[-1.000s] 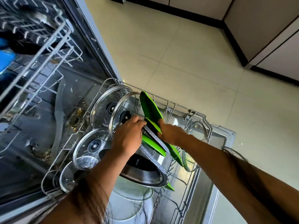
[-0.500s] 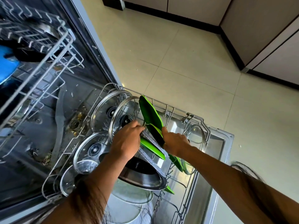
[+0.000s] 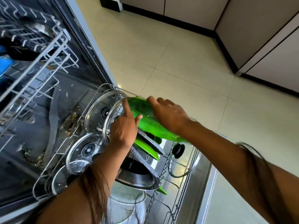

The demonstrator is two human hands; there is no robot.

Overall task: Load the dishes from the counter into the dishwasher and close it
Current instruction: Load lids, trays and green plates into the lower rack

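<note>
A green plate is tilted over the pulled-out lower rack of the open dishwasher. My right hand grips its upper edge from the right, fingers curled over the rim. My left hand holds the plate's left side, thumb on its green face and index finger stretched up along the rim of a glass lid. Below the hands a second green plate and a speckled grey plate stand in the rack. A steel pot lies on its side under my left forearm.
Several glass lids stand along the rack's left side; another lid with a black knob lies on the right. White plates sit at the near end. The upper rack juts out at top left. Tiled floor and cabinets lie beyond.
Both hands rose from low among the plates to the top green plate. My right hand moved up onto its upper edge and the plate tipped to the right.
</note>
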